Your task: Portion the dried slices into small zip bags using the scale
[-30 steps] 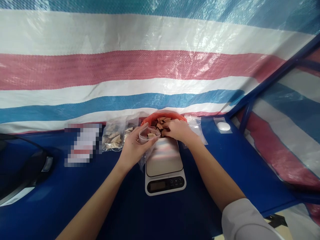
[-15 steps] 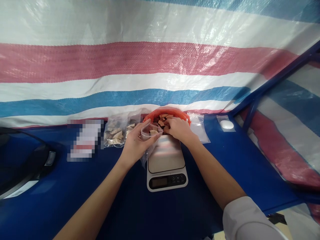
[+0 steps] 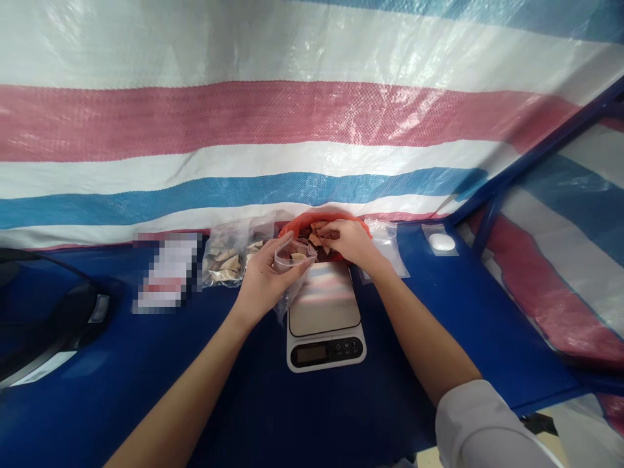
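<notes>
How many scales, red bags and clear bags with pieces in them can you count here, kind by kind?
Scale: 1
Red bag: 1
Clear bags with pieces: 3 (held bag in the left hand, half-hidden bag behind that hand, outer bag farthest left)
Total: 5

Your L forearm (image 3: pixel 190 377) runs up & inward from the bottom of view, w/ your L hand (image 3: pixel 258 279) curved in a C-shaped grip, thumb nearer you than the index finger. Your R forearm (image 3: pixel 424 331) angles in from lower R, and your R hand (image 3: pixel 355 244) sits palm-down, slightly farther fwd, fingers bent & pointing L, tips too unclear to tell if pinched.
</notes>
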### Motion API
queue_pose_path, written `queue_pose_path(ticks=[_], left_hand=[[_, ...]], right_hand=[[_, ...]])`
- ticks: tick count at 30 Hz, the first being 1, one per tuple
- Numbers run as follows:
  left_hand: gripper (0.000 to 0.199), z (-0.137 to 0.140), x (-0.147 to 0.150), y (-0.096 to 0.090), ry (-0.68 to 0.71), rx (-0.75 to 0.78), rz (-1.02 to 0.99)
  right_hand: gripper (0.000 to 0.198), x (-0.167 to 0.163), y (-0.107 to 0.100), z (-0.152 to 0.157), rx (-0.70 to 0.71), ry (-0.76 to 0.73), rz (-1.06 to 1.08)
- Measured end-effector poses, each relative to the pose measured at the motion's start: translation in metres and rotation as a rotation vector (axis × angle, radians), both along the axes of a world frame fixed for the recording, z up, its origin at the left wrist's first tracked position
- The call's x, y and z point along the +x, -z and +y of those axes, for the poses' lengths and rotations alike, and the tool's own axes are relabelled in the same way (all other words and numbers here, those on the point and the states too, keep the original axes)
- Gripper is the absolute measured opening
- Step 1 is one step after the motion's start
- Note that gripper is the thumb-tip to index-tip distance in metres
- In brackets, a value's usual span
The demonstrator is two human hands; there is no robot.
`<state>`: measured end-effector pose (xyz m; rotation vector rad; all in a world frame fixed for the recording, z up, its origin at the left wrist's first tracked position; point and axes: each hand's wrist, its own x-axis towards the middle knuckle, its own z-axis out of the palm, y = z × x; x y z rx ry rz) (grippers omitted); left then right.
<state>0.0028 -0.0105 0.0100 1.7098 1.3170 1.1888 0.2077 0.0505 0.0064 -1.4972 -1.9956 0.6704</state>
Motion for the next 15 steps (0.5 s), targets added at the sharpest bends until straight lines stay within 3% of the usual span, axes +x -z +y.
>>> queue_pose_path(ticks=[5, 9, 15], left_hand=[[0.066, -0.001, 0.0, 0.001, 0.025, -0.009, 0.007], [0.067, -0.001, 0.001, 0.002, 0.057, -0.014, 0.031], [0.049, -0.005, 0.007, -0.002, 0.121, 0.058, 0.065]], right_hand=[[0.015, 0.011, -0.007, 0.002, -0.016, -0.067, 0.286], [0.015, 0.01, -0.025, -0.008, -0.005, -0.175, 0.499], [0.008, -0.009, -0.051, -0.034, 0.056, -0.36, 0.448]])
